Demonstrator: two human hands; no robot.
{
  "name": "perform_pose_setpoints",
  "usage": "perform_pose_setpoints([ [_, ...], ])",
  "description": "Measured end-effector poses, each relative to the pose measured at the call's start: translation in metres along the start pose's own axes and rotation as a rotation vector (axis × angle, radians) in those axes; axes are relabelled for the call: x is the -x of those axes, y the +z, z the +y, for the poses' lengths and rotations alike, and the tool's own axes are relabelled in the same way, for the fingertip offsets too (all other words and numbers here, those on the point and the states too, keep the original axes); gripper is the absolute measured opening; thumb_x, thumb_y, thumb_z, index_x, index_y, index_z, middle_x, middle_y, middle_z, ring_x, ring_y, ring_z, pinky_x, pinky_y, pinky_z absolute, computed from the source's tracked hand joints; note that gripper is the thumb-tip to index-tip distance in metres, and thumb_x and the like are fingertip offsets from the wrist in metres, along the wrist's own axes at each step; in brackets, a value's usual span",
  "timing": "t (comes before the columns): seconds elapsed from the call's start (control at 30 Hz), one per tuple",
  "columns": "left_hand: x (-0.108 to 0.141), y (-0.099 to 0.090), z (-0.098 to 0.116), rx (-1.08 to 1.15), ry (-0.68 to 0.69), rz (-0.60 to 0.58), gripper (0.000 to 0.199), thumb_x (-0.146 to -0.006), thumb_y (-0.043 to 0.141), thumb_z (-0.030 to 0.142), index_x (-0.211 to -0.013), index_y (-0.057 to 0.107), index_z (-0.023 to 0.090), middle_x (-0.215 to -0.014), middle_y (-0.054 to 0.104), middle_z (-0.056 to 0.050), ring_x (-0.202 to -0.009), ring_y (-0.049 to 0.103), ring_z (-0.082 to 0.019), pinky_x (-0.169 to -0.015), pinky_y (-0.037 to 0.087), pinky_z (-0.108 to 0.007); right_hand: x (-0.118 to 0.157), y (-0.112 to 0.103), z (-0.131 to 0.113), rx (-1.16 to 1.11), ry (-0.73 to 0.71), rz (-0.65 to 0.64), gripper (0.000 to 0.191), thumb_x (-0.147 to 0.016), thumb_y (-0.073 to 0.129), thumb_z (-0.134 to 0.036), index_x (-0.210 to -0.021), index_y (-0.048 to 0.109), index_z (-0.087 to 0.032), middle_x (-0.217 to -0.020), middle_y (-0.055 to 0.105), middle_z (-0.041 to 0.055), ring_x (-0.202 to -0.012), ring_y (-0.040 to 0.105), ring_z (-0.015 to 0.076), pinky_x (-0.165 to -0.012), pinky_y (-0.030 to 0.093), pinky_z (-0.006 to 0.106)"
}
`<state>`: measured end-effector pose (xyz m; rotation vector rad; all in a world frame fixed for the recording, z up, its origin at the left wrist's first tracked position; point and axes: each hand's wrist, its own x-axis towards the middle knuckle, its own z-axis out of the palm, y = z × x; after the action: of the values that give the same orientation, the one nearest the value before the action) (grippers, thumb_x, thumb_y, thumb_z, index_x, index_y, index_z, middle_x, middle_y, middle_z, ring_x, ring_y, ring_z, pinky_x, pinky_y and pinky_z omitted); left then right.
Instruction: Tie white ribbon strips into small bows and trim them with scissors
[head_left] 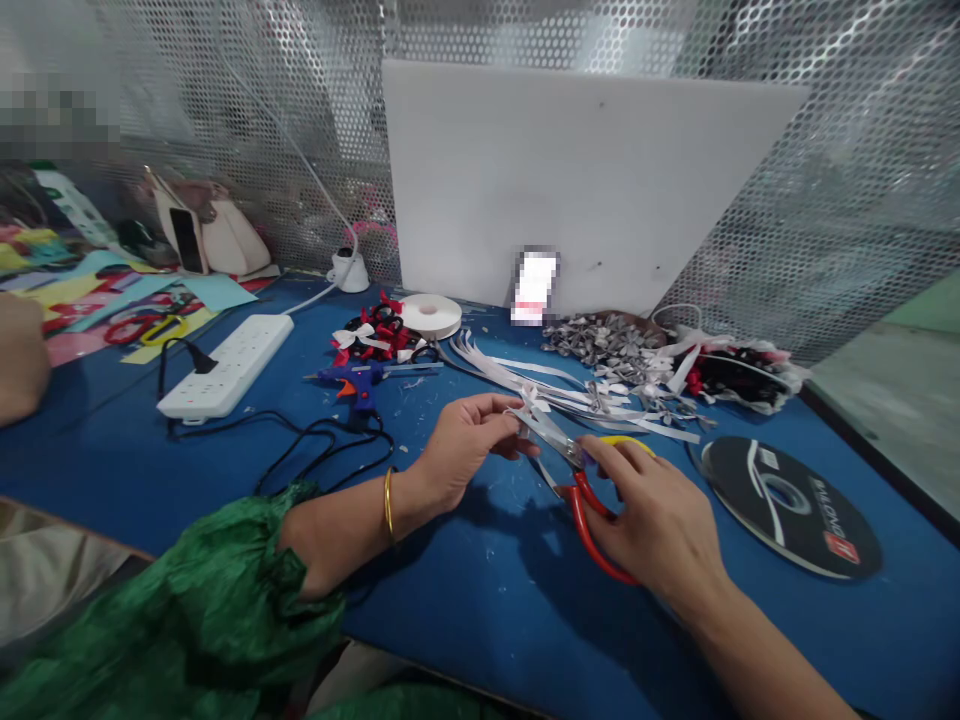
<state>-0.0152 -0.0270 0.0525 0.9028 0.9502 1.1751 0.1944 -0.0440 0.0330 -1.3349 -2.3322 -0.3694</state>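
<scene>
My right hand [660,510] is closed round the handles of a pair of scissors [585,515], one handle red and one yellow. The blades point up and to the left, reaching my left hand [469,450]. Between its thumb and fingers, my left hand pinches a small white ribbon bow [534,400], right by the blade tips. Whether the blades touch the ribbon I cannot tell. Behind both hands lie long white ribbon strips [517,375] on the blue table. A heap of grey and white ribbon bows [611,345] sits farther back.
A blue glue gun [360,380] with a black cord and a white power strip [229,370] lie on the left. A black ribbon spool [791,505] lies at right, a white ribbon roll [429,315] at back. Another person's arm [21,360] shows at far left.
</scene>
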Motion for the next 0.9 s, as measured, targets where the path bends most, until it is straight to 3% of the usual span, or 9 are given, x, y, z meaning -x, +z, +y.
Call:
perform_pose_setpoints([
  [0.6,0.0004,-0.0013,-0.0003,-0.017,0.012,-0.035,0.015,-0.077,0.066,0.025,-0.086,0.066,0.013,-0.078,0.070,-0.005,-0.066,0.069,-0.016,-0.062,0.046,-0.024,0.0040,-0.0025,0.0031,0.020,-0.023,0.031,0.032,-0.085,0.058,-0.036,-0.113,0.063,-0.022,-0.086,0.070,0.0048,-0.066,0.062,0.0187,-0.057,0.038,0.028],
  [0.73,0.0005,-0.0018,0.0000,-0.040,0.027,-0.032,0.022,-0.078,0.067,0.029,-0.093,0.067,0.013,-0.093,0.073,-0.010,-0.068,0.069,-0.016,-0.063,0.046,-0.025,0.0053,-0.0009,0.0029,-0.329,0.105,0.058,0.033,-0.083,0.064,-0.038,-0.112,0.062,-0.022,-0.077,0.065,0.0013,-0.059,0.056,0.0147,-0.056,0.041,0.026],
  [0.9,0.0000,-0.0031,-0.0011,-0.056,0.037,-0.037,0.028,-0.078,0.068,0.034,-0.096,0.066,0.013,-0.099,0.073,-0.012,-0.069,0.069,-0.016,-0.065,0.047,-0.026,-0.0002,-0.0026,0.0067,-0.824,0.474,0.146,0.038,-0.077,0.071,-0.041,-0.108,0.060,-0.022,-0.069,0.054,-0.0021,-0.059,0.049,0.0132,-0.054,0.043,0.024],
])
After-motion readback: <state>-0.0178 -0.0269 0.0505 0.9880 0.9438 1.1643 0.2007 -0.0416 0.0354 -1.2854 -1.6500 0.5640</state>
